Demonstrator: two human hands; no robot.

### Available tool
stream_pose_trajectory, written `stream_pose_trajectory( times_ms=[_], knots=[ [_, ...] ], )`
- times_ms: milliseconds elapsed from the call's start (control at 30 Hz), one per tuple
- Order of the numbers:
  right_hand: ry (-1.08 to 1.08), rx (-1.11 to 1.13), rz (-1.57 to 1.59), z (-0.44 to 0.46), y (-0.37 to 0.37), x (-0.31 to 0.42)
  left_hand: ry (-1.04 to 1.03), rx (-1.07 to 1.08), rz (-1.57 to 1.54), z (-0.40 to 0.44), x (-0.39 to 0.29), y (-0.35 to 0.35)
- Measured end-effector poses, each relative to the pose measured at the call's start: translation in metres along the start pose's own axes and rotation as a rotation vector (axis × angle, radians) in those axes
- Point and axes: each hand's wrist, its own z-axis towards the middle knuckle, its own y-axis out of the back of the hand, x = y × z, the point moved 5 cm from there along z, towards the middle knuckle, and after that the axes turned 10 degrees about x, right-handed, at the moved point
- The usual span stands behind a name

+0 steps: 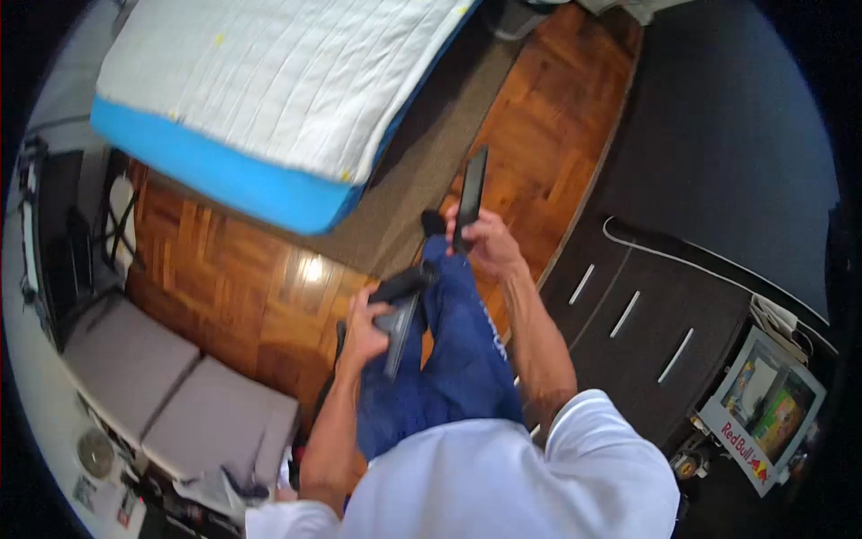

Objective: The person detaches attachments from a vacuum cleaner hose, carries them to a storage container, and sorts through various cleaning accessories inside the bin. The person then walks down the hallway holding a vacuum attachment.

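In the head view, the right hand grips a dark flat slab by its lower end, the slab long, thin and tilted upward with a faint sheen. The left hand has its fingers closed around a second dark object, held above the blue trousers; it shows a black rounded part and a greyish flat part. The left palm and fingers hide some of it, and blur leaves both objects hard to identify. The picture's round edge crops the room. Below is a brown parquet floor; around it stand a bed with a white top and blue side, grey cushions and dark drawers with pale handles.
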Motion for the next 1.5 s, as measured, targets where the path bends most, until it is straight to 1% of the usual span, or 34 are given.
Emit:
stream_pose_trajectory(
  times_ms=[67, 100, 133, 167, 200, 233, 267, 300, 367, 400, 467, 600, 700, 733, 767, 833, 867, 900, 933, 967, 1000, 1067, 1133, 1167, 1200, 1233, 1267, 1300, 1333, 1367, 1400, 1433, 1467, 1500],
  knots=[
    [-0.062, -0.406, -0.006, -0.002, -0.007, -0.014, -0.013, -0.034, 0.011, 0.001, 0.0, 0.007],
    [-0.071, -0.394, -0.011, 0.0, -0.014, -0.023, -0.046, -0.033, 0.055, 0.001, 0.003, 0.006],
    [-0.014, -0.359, -0.029, 0.001, -0.018, -0.03, -0.08, -0.029, 0.096, 0.003, 0.006, 0.007],
    [0.041, -0.328, -0.045, 0.001, -0.023, -0.036, -0.075, -0.037, 0.088, 0.005, 0.009, 0.011],
    [0.031, -0.329, -0.051, 0.0, -0.026, -0.043, -0.059, -0.003, 0.09, 0.008, 0.011, 0.011],
    [0.069, -0.348, -0.046, 0.0, -0.027, -0.045, -0.048, 0.027, 0.091, 0.01, 0.011, 0.01],
    [0.113, -0.364, -0.045, 0.0, -0.029, -0.045, -0.024, 0.006, 0.118, 0.009, 0.011, 0.011],
    [0.109, -0.359, -0.055, 0.001, -0.03, -0.045, -0.026, -0.003, 0.111, 0.012, 0.009, 0.011],
    [0.109, -0.397, 0.036, 0.003, -0.022, -0.051, 0.089, 0.002, 0.187, 0.023, 0.018, 0.007],
    [0.11, -0.389, 0.065, 0.005, -0.015, -0.053, 0.09, -0.008, 0.181, 0.028, 0.019, 0.006],
    [0.081, -0.397, 0.063, 0.007, -0.008, -0.049, 0.182, 0.016, 0.148, 0.035, 0.022, 0.0],
    [0.023, -0.45, 0.052, 0.023, 0.011, -0.039, 0.192, 0.015, 0.088, 0.053, 0.019, -0.004],
    [-0.008, -0.447, 0.111, 0.046, 0.027, -0.032, 0.228, -0.034, 0.076, 0.072, 0.012, 0.001],
    [-0.013, -0.402, 0.124, 0.055, 0.033, -0.029, 0.208, -0.131, 0.156, 0.077, 0.011, 0.008],
    [-0.023, -0.407, 0.121, 0.062, 0.041, -0.026, 0.188, -0.228, 0.234, 0.078, -0.002, 0.017],
    [-0.096, -0.6, -0.103, 0.069, 0.058, -0.016, 0.211, -0.248, 0.194, 0.073, -0.013, 0.023],
    [-0.133, -0.666, -0.165, 0.067, 0.061, -0.01, 0.21, -0.196, 0.088, 0.067, -0.007, 0.022],
    [-0.141, -0.654, -0.17, 0.065, 0.061, -0.004, 0.205, -0.146, -0.016, 0.057, -0.001, 0.022],
    [-0.215, -0.635, -0.206, 0.059, 0.072, -0.003, 0.052, -0.254, 0.063, 0.043, 0.01, 0.017],
    [-0.291, -0.611, -0.243, 0.054, 0.075, 0.0, 0.183, -0.189, -0.007, 0.026, 0.02, 0.013],
    [-0.32, -0.6, -0.265, 0.046, 0.069, 0.007, 0.314, -0.128, -0.081, 0.006, 0.028, 0.009],
    [-0.453, -0.591, -0.398, 0.028, 0.073, 0.011, 0.492, -0.146, -0.081, -0.04, 0.033, 0.009],
    [-0.542, -0.513, -0.556, 0.008, 0.075, 0.012, 0.594, -0.163, 0.014, -0.085, 0.03, 0.012],
    [-0.541, -0.495, -0.572, 0.002, 0.073, 0.014, 0.642, -0.182, 0.034, -0.109, 0.038, 0.006],
    [-0.67, -0.498, -0.708, -0.006, 0.073, 0.014, 0.69, -0.202, 0.05, -0.132, 0.05, 0.0],
    [-0.8, -0.501, -0.849, -0.017, 0.073, 0.013, 0.692, -0.224, 0.035, -0.151, 0.061, -0.008],
    [-0.805, -0.481, -0.875, -0.025, 0.075, 0.01, 0.786, -0.243, -0.047, -0.174, 0.073, -0.016],
    [-0.722, -0.422, -0.805, -0.03, 0.074, 0.006, 0.882, -0.265, -0.136, -0.197, 0.084, -0.029],
    [-0.647, -0.356, -0.737, -0.032, 0.067, 0.001, 0.894, -0.297, -0.171, -0.215, 0.082, -0.034],
    [-0.668, -0.309, -0.774, -0.03, 0.046, 0.0, 0.874, -0.338, -0.203, -0.234, 0.076, -0.035],
    [-0.685, -0.395, -0.8, -0.026, 0.019, 0.001, 0.863, -0.393, -0.24, -0.254, 0.073, -0.039],
    [-0.703, -0.462, -0.831, -0.02, -0.004, -0.008, 0.899, -0.467, -0.289, -0.269, 0.073, -0.045],
    [-0.592, -0.372, -0.814, -0.023, 0.003, -0.009, 0.879, -0.445, -0.453, -0.28, 0.072, -0.055],
    [-0.554, -0.155, -0.804, 0.003, -0.014, -0.048, 0.9, -0.542, -0.672, -0.342, 0.075, -0.086]
  ],
)
